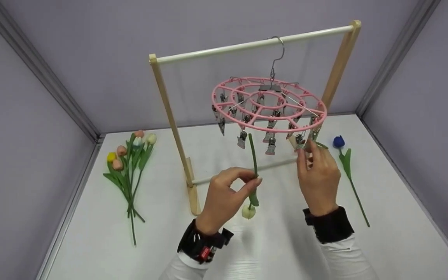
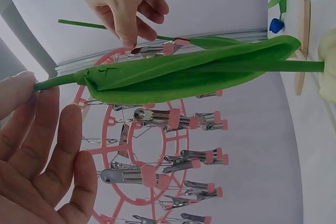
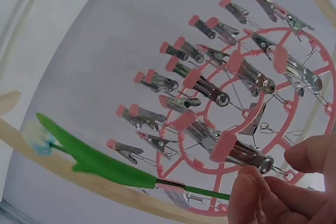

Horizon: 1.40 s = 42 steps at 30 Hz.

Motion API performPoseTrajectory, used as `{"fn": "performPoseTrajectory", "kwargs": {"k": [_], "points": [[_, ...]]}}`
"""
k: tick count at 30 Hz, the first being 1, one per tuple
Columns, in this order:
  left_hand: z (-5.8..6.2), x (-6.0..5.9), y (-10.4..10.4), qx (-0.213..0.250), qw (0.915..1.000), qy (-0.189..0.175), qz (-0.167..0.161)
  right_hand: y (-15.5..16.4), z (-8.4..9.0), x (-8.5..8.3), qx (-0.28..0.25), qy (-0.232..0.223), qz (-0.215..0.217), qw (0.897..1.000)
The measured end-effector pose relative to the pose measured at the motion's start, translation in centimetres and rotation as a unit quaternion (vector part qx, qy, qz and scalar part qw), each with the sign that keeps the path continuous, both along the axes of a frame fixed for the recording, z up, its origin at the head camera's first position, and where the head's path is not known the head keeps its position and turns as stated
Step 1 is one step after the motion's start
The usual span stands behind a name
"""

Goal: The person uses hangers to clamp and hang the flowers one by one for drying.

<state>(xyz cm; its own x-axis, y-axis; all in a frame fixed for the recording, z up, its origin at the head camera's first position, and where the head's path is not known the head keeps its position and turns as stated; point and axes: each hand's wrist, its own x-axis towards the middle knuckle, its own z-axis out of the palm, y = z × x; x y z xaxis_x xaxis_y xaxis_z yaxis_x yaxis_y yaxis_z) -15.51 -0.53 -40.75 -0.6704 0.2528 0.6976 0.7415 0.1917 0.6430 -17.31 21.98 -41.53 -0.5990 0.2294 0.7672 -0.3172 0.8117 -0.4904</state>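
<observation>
The left hand (image 1: 224, 196) pinches a white tulip (image 1: 248, 211) by its green stem, with the flower hanging down low over the table (image 1: 278, 241). A bit further on, the right hand (image 1: 317, 175) squeezes a clip (image 1: 312, 136) at the edge of the pink hanger (image 1: 268, 103), beside a green stem there. A blue tulip (image 1: 340, 144) lies to the right. A bunch of tulips (image 1: 128, 163) lies far left

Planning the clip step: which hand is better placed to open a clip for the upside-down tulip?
Right, probably. The right hand already has its fingertips at a clip on the pink hanger's rim. The left hand is busy pinching the tulip stem, bloom down, below the clips.
</observation>
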Motion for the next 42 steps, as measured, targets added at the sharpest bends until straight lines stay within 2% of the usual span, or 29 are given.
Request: {"fn": "performPoseTrajectory", "kwargs": {"k": [2,4,8,18,26,31,36,38,42], "points": [[0.0,0.0,0.1,-0.002,1.0,-0.004,-0.003,0.5,0.1,-0.2,-0.013,-0.024,0.013,1.0],[0.0,-0.1,0.2,-0.003,1.0,-0.007,-0.004,0.9,0.4,-0.5,-0.034,-0.053,0.044,0.997],[0.0,-0.4,0.4,-0.004,0.9999,-0.01,-0.01,1.8,1.0,-1.4,-0.075,-0.098,0.113,0.986],[0.8,-1.3,1.1,-0.01,0.9995,-0.007,-0.03,3.1,1.9,-2.4,-0.081,-0.138,0.157,0.975],[1.5,-1.7,1.9,-0.02,0.9992,0.001,-0.035,3.4,2.2,-2.1,-0.115,-0.187,0.213,0.952],[2.2,-1.9,2.6,-0.037,0.9987,-0.004,-0.037,3.4,2.3,-1.9,-0.121,-0.184,0.204,0.954],[3.1,-2.3,3.4,-0.044,0.9984,-0.034,-0.015,3.0,1.9,-1.7,-0.151,-0.164,0.201,0.954],[3.4,-2.5,3.8,-0.041,0.9979,-0.05,-0.002,2.6,1.6,-1.5,-0.178,-0.151,0.21,0.949],[3.7,-2.8,4.2,-0.04,0.9962,-0.075,0.018,1.9,0.9,-1.2,-0.246,-0.122,0.246,0.93]]}}
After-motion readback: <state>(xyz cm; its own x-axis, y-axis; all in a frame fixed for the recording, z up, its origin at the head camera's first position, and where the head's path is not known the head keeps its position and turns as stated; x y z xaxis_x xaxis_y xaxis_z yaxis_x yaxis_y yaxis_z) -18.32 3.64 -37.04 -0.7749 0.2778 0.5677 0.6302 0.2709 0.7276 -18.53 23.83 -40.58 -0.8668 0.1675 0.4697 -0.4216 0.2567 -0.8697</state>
